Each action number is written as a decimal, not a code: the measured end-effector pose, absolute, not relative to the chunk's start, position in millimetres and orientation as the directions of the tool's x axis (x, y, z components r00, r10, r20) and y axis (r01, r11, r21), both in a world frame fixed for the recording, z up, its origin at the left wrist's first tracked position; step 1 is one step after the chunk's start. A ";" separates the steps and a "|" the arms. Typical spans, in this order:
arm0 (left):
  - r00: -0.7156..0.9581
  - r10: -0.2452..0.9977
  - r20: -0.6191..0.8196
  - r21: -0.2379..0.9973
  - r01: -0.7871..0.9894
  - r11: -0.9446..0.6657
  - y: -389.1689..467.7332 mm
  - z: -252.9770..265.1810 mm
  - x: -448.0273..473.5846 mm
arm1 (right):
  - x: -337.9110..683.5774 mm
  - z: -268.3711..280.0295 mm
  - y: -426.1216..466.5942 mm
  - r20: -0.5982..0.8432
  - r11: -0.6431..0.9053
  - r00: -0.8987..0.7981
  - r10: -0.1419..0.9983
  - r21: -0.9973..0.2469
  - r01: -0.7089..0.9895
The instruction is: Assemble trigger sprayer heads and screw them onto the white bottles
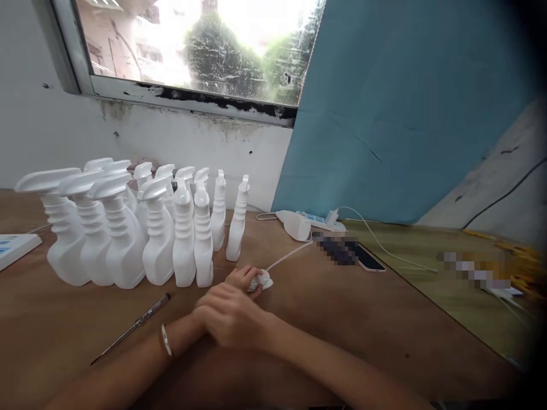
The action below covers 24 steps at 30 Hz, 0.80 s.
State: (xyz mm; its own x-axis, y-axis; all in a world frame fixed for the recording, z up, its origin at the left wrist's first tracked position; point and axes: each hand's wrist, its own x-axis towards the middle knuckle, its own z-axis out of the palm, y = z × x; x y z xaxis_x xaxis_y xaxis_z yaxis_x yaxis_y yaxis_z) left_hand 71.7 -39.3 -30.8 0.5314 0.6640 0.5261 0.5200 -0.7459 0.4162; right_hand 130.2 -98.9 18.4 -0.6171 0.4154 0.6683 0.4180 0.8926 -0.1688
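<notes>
I judged the step a gripping one: my right hand (233, 319) lay over my left hand (244, 279), whose fingers clenched a small white part (261, 281) on the desk (342, 319), just before the bottles (162, 233). Next needed a steady hold.

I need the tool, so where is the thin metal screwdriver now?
The thin metal screwdriver lies on the brown wooden table, in front of the white plastic spray bottles, beside the left wrist.

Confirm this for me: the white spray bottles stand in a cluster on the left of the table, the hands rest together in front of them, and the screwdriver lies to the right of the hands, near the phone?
Not quite. In the head view the screwdriver lies left of the hands, below the spray bottles, far from the phone. The rest stands.
</notes>
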 end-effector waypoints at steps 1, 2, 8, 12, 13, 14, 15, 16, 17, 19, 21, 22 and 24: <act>0.538 0.655 0.530 0.389 0.532 -0.752 -38.2 -32.2 72.2 | 108.3 20.8 -95.2 0.607 0.940 -0.730 0.315 -0.092 0.329; 0.550 0.643 0.534 0.364 0.537 -0.761 -37.1 -33.5 72.5 | 86.3 22.5 -90.0 0.464 0.963 -0.857 0.226 0.025 0.268; 0.567 0.607 0.557 0.320 0.528 -0.787 -33.3 -37.3 68.2 | -5.6 14.2 -58.9 -0.076 0.932 -0.940 0.333 0.181 0.315; 0.584 0.607 0.538 0.325 0.521 -0.789 -34.6 -35.6 67.1 | -5.3 16.3 -62.5 0.113 0.895 -0.954 0.279 0.329 0.301; 0.579 0.615 0.535 0.337 0.521 -0.784 -35.5 -34.8 67.4 | 2.3 21.7 -67.1 0.202 0.878 -0.942 0.268 0.352 0.325; 0.572 0.622 0.535 0.351 0.519 -0.779 -36.5 -33.9 67.9 | 12.7 28.6 -73.0 0.295 0.862 -0.922 0.252 0.364 0.352; 0.563 0.629 0.535 0.367 0.516 -0.774 -37.6 -32.9 68.4 | 26.0 36.0 -80.3 0.388 0.847 -0.890 0.239 0.365 0.387; 0.557 0.634 0.536 0.381 0.510 -0.771 -38.7 -31.8 68.8 | 42.0 43.0 -88.7 0.450 0.856 -0.875 0.177 0.368 0.362; 0.556 0.637 0.533 0.393 0.504 -0.769 -39.6 -30.7 69.0 | 60.8 48.3 -98.2 0.493 0.863 -0.858 0.145 0.361 0.353; 0.556 0.647 0.522 0.412 0.499 -0.762 -41.4 -28.5 68.7 | 105.5 50.6 -118.3 0.566 0.871 -0.814 0.134 0.324 0.369; 0.553 0.656 0.514 0.430 0.496 -0.755 -42.9 -26.4 67.4 | 157.5 40.6 -136.6 0.645 0.873 -0.745 0.173 0.249 0.418; 0.551 0.658 0.513 0.441 0.489 -0.753 -43.6 -25.3 66.6 | 185.0 32.0 -143.7 0.648 0.838 -0.722 0.242 0.235 0.492; 0.546 0.663 0.511 0.468 0.470 -0.748 -44.8 -23.5 65.1 | 240.0 11.7 -152.0 0.670 0.714 -0.622 0.405 0.193 0.673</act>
